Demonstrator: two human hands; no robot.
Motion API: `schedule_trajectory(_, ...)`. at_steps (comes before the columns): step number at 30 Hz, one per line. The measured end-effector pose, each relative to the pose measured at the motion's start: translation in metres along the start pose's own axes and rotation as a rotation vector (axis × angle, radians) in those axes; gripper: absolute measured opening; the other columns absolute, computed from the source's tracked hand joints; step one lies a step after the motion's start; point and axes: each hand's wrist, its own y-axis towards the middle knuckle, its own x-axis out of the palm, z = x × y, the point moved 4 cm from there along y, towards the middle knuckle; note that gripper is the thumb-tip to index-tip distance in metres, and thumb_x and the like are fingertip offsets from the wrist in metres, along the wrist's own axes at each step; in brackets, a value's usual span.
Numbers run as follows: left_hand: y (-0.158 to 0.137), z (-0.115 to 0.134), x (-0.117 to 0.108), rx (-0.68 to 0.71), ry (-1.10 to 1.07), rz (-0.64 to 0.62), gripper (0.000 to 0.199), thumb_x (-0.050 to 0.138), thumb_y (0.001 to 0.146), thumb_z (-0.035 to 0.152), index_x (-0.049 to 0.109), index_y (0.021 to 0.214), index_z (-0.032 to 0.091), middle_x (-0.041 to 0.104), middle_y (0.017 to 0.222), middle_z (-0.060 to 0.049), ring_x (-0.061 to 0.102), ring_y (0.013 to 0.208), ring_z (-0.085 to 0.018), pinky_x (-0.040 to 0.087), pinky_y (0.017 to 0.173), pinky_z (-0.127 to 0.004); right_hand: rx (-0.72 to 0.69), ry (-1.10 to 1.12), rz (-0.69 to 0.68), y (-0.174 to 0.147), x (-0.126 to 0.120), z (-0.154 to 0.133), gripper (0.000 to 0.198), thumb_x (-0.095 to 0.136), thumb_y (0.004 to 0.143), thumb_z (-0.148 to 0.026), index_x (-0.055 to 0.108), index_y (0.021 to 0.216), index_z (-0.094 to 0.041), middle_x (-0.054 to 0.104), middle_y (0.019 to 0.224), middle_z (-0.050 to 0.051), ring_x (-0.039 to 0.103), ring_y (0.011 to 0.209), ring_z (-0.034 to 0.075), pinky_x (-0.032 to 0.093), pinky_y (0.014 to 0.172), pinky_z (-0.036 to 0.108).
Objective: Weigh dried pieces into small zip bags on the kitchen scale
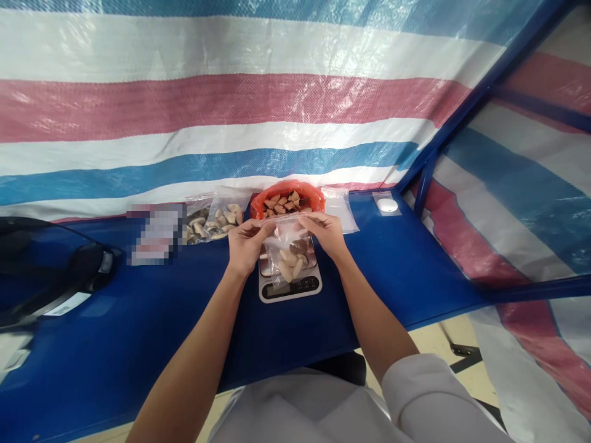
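Between my two hands hangs a clear zip bag with several pale and brown mushroom-like pieces in its lower part. My left hand pinches the bag's top edge at the left corner. On the right corner of that edge, my right hand has its thumb and fingers pressed together. Under the bag is a white digital kitchen scale, its plate partly hidden by the bag; I cannot read its display. Just behind the hands, a red plastic bag stands open, full of brown and tan pieces.
Two filled clear bags, one with pale pieces and one with darker pieces, lie left of the red bag. Flat clear bags and a white round object lie rightward. Black gear sits at the left of the blue table.
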Motion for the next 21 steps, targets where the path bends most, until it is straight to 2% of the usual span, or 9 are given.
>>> schedule_trajectory(8,-0.0008,0.0026,0.0003,-0.022,0.001,0.05,0.036,0.091,0.056,0.047,0.074,0.066,0.017,0.072,0.066,-0.002,0.064,0.059,-0.015,0.053,0.06,-0.028,-0.019,0.033,0.009,0.001,0.0004,0.0012,0.04,0.083,0.065,-0.059,0.076,0.078,-0.021,0.072,0.068,0.0,0.068,0.065,0.016,0.063,0.062,0.031)
schedule_trajectory(21,-0.0008,-0.0021,-0.002,-0.019,0.003,-0.022,0.031,0.087,0.067,0.046,0.081,0.079,0.018,0.079,0.08,-0.005,0.069,0.069,-0.019,0.056,0.067,-0.03,0.019,0.005,0.038,0.0007,0.0027,0.0044,0.041,0.083,0.064,-0.06,0.077,0.078,-0.022,0.073,0.068,0.0,0.068,0.062,0.015,0.063,0.061,0.031)
